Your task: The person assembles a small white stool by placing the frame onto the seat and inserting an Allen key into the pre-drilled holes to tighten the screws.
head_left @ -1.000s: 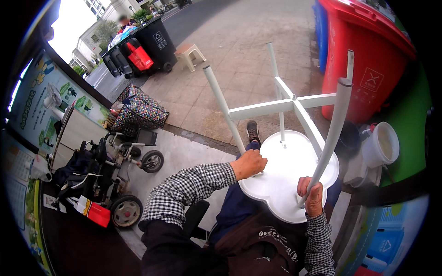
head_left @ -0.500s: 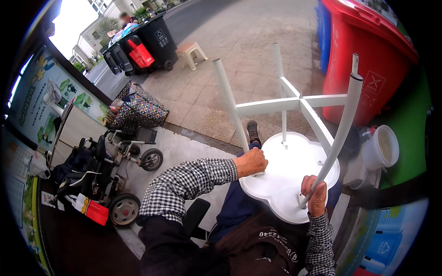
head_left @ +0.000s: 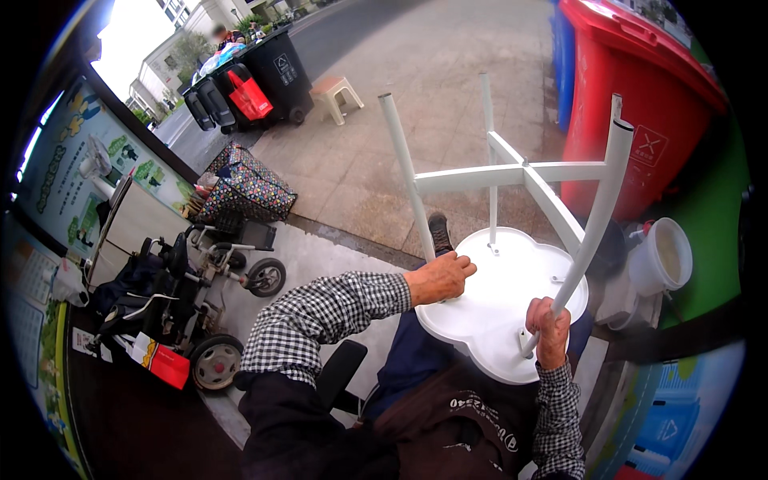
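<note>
An upside-down white stool (head_left: 492,284) with a lobed, flower-like seat rests across my lap, its legs pointing up. Flat bars (head_left: 466,178) cross between the legs. Around the lower part of the near right leg (head_left: 590,232), close to where it meets the seat, my right hand (head_left: 550,332) is closed. My left hand (head_left: 442,278) is at the foot of the left leg (head_left: 408,168), over the seat's underside. Its fingers are bent and pressed together; whatever they hold, if anything, is hidden. Small brackets (head_left: 494,250) fix the legs to the seat.
A red bin (head_left: 616,112) and a white bucket (head_left: 660,256) stand on the right. To the left are a wheeled chair (head_left: 184,288) and a patterned bag (head_left: 250,188). Farther off are a small plastic stool (head_left: 338,98), dark bins (head_left: 276,76) and another person (head_left: 228,36).
My left hand has shifted slightly right and its fingers have loosened from a tighter fist. My right hand keeps its hold on the leg. The stool has barely moved.
</note>
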{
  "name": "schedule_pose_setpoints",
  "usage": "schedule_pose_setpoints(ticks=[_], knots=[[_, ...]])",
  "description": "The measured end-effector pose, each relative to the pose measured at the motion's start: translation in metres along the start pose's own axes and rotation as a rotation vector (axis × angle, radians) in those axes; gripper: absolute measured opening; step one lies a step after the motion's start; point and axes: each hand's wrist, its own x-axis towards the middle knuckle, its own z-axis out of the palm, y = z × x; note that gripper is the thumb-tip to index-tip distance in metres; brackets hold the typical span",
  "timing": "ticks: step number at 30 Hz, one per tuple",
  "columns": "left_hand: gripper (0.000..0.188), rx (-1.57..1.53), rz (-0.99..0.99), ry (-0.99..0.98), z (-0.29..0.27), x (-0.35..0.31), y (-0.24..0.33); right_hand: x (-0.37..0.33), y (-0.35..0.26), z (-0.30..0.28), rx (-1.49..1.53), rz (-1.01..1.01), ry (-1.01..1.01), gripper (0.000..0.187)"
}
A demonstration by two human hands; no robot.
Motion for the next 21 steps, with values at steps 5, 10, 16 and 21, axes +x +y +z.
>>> schedule_pose_setpoints(ticks=[5, 10, 16, 21], knots=[[0.013, 0.03, 0.04, 0.027, 0.014, -0.013, 0.0, 0.006, -0.002, 0.008, -0.003, -0.024, -0.007, 0.056], [0.012, 0.064, 0.139, 0.077, 0.008, -0.013, -0.009, 0.006, 0.006, 0.0, 0.047, -0.054, -0.018, 0.054], [0.011, 0.059, 0.178, 0.114, -0.014, -0.009, -0.013, 0.006, -0.005, -0.014, 0.061, -0.099, 0.0, 0.051], [0.009, -0.011, 0.058, 0.092, -0.05, 0.002, -0.008, -0.001, -0.023, -0.027, 0.118, -0.185, 0.002, 0.051]])
